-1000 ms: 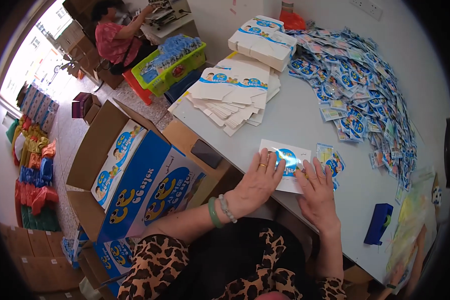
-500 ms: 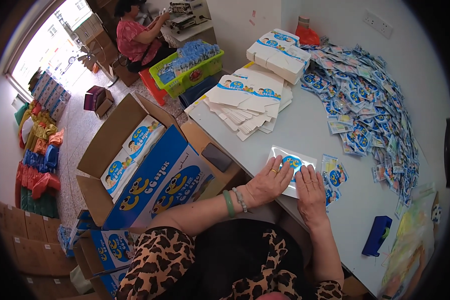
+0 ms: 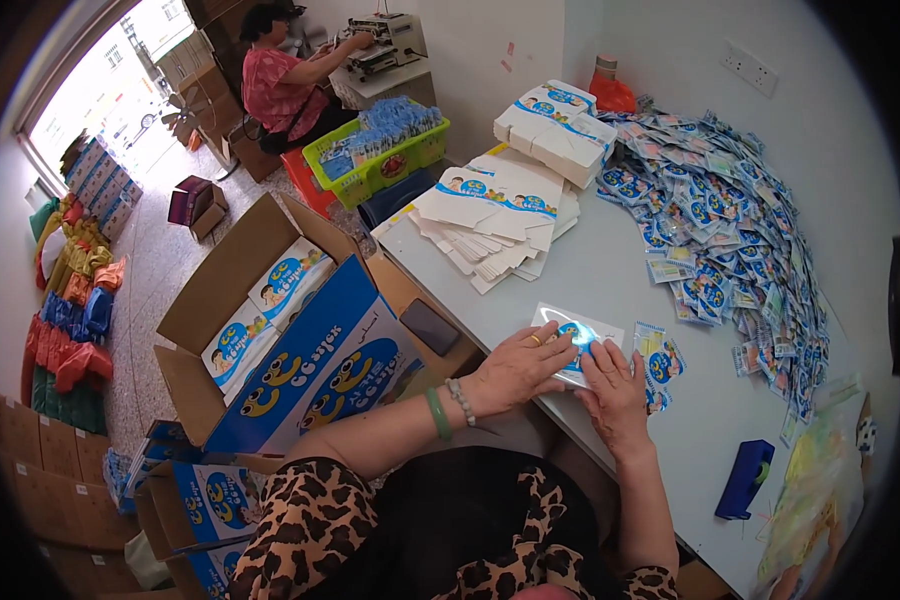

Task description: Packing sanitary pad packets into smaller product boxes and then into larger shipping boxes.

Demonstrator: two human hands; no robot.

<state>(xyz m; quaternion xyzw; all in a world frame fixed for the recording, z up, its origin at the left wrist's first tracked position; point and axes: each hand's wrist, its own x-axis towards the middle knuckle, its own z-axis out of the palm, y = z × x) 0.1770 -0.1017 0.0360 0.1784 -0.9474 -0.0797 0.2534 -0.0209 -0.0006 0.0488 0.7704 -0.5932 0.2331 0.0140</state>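
A glossy white pouch (image 3: 558, 316) with a blue oval print lies at the table's front edge under both hands. My left hand (image 3: 520, 372) rests on its near left part, fingers stretched out across the surface. On the right side, my right hand (image 3: 615, 400) lays slightly bent fingers over the pouch, its thumb apart near the front edge. The palms hide much of the near edge. Touching distance from my right fingers, a few blue-and-white sachets (image 3: 659, 358) lie on the table. A green bangle and a beaded bracelet circle my left wrist.
Folded white cartons (image 3: 500, 205) and a large sachet pile (image 3: 720, 220) cover the far table. A blue tape dispenser (image 3: 745, 480) stands right. Left of me, an open carton (image 3: 300, 390) holds printed boxes beside a phone (image 3: 429, 328). A co-worker (image 3: 280, 85) sits behind a green crate (image 3: 390, 162).
My fingers have drawn back slightly toward me over the pouch and bend more. The whole view has shifted a little. In the background, the co-worker's arm reaches farther toward the machine.
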